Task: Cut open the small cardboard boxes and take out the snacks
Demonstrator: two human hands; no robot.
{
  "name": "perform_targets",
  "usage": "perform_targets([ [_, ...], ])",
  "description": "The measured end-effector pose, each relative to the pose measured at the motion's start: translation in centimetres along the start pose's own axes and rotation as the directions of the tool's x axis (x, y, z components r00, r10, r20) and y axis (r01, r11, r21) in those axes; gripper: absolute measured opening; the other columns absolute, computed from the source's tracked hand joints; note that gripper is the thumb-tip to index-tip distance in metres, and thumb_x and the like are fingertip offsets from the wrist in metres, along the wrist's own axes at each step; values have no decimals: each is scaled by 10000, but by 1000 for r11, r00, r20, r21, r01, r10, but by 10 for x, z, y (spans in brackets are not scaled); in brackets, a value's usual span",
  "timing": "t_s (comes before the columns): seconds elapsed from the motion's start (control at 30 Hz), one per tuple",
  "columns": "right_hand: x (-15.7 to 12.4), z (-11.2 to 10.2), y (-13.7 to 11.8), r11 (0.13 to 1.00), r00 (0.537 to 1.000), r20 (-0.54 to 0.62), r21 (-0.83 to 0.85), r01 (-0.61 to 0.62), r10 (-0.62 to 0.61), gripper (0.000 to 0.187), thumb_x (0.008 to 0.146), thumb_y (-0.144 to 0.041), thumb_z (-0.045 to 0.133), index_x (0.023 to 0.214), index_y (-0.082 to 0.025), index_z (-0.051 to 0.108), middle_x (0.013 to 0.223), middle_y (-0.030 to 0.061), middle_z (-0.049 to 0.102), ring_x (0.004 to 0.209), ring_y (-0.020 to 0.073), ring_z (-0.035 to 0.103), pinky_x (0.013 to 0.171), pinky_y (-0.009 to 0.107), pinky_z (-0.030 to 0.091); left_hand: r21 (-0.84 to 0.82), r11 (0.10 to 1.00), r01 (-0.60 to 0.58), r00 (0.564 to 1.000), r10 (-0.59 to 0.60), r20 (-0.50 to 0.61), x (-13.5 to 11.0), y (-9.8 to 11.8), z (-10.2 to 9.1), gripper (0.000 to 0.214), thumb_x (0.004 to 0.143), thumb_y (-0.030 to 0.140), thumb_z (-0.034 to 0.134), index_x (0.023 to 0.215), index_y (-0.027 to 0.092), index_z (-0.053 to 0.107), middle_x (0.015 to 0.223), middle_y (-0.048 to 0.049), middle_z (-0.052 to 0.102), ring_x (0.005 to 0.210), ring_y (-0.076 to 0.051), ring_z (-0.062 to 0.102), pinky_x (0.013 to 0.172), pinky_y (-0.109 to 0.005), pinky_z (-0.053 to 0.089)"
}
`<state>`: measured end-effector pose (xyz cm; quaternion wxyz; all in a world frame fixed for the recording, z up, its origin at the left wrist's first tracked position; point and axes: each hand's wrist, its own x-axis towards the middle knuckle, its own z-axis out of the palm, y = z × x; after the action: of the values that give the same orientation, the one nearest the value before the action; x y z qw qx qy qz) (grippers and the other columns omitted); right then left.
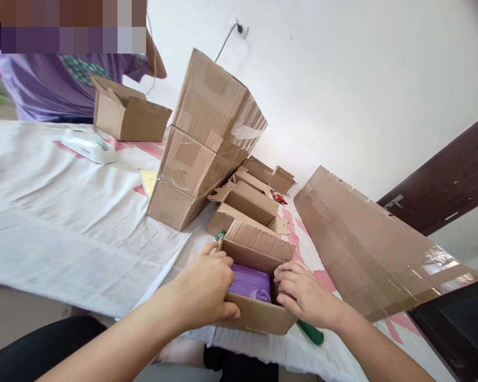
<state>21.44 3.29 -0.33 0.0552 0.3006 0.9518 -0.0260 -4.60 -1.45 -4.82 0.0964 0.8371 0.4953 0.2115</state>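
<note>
A small open cardboard box (258,313) sits at the near edge of the table, with a purple packet (250,284) inside it. My left hand (207,289) grips the box's left wall, fingers curled over the rim. My right hand (302,294) rests on the right rim, fingers bent over the edge and touching the inside of the box. The far flap (255,244) of the box stands up.
Three taped boxes (207,143) are stacked at the centre, with several open boxes (247,201) behind mine. A large flat carton (366,249) leans at the right. A green-handled tool (310,331) lies under my right wrist. Across the table a person in purple (48,85) stands by an open box (123,111).
</note>
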Motion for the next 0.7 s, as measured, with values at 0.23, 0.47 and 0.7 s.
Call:
perform_targets([
  [0.23,25,4,8,982,980,158,120,-143,124,587,806,-367,686,1347,-194,534,1318,116,611,1184,268,578,1003,398,445,1,1000,30,998,-30,58,3,5,-5,260,676,438,784,630,189,726,753,-73,682,866,-299,628,951,-494,378],
  [0.47,63,19,0,990,942,308,-74,-119,136,546,736,-337,732,1234,-146,617,1194,154,678,1032,311,652,827,367,495,-30,999,26,995,-23,101,3,5,-4,239,715,417,763,680,181,747,777,-80,688,898,-305,594,850,-442,401],
  [0.7,62,32,-1,979,982,169,-199,-49,84,161,890,-292,577,815,-192,678,843,43,716,729,190,650,583,276,364,-107,994,18,997,-9,82,-1,3,-8,213,658,339,819,746,181,708,966,-60,620,988,-285,555,883,-408,415],
])
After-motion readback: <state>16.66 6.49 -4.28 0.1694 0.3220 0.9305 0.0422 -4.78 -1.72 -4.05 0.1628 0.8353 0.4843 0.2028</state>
